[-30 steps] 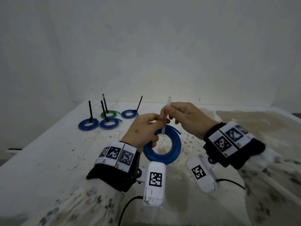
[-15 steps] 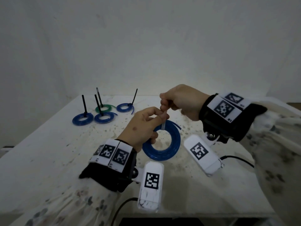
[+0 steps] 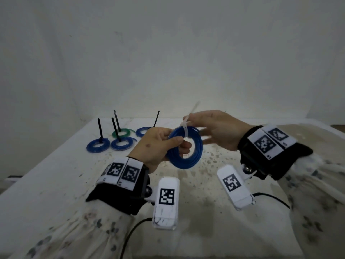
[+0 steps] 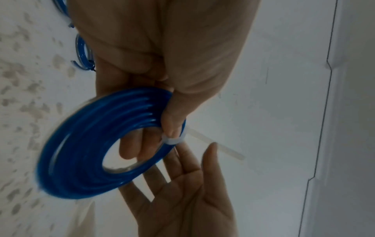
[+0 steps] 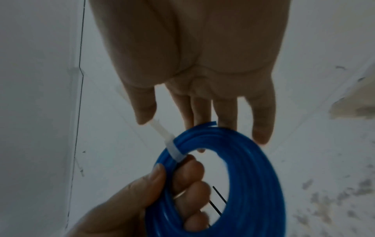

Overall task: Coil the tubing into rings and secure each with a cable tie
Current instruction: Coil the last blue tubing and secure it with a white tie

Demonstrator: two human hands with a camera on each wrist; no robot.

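Observation:
My left hand (image 3: pixel 164 144) grips a blue tubing coil (image 3: pixel 194 161) by its left rim and holds it tilted above the table, thumb on one face (image 4: pixel 172 118) and fingers through the hole (image 5: pixel 190 181). A white cable tie (image 3: pixel 186 128) is cinched round the coil's top, its tail (image 4: pixel 215 146) sticking up and away. My right hand (image 3: pixel 214 131) hovers just behind the coil with straight, spread fingers (image 5: pixel 261 121). Its thumb tip (image 5: pixel 145 118) is at the tie's tail (image 5: pixel 160 130), and I see no grip on it.
Several tied coils lie at the table's far left: three blue ones (image 3: pixel 98 145) (image 3: pixel 121 143) (image 3: pixel 142 130) and a green one (image 3: pixel 122 133), each with a black tie tail standing up. The speckled white table (image 3: pixel 214 202) meets a plain wall behind.
The right hand let go of the tie tail it was pulling upward and spread its fingers. The left hand lifted the coil off the table and tilted it.

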